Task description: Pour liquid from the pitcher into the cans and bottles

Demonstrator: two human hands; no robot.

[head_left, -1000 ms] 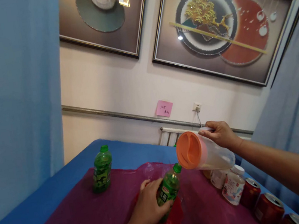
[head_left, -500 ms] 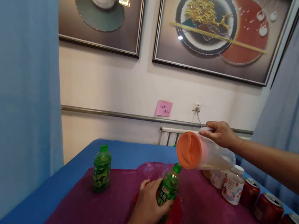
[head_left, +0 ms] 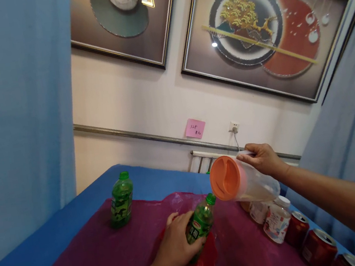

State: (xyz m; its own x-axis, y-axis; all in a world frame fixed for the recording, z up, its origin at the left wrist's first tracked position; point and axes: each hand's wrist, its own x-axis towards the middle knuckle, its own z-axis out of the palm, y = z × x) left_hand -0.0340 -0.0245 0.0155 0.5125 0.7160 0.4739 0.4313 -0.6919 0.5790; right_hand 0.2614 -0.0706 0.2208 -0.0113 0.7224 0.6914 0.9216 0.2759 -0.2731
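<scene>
My left hand is wrapped round a green plastic bottle, which leans to the right over a red scalloped bowl. With its handle in my right hand, a clear pitcher is tipped left, and its orange lid comes close to the bottle's mouth. Some pale liquid lies along the pitcher's lower side. Whether any liquid passes between the two I cannot make out. My left hand and the bottle hide part of the bowl.
A second green bottle stands upright at the left on the purple sheet, which covers part of the blue table. Along the right edge stand a white-capped bottle and several red cans. Blue curtains hang at both sides.
</scene>
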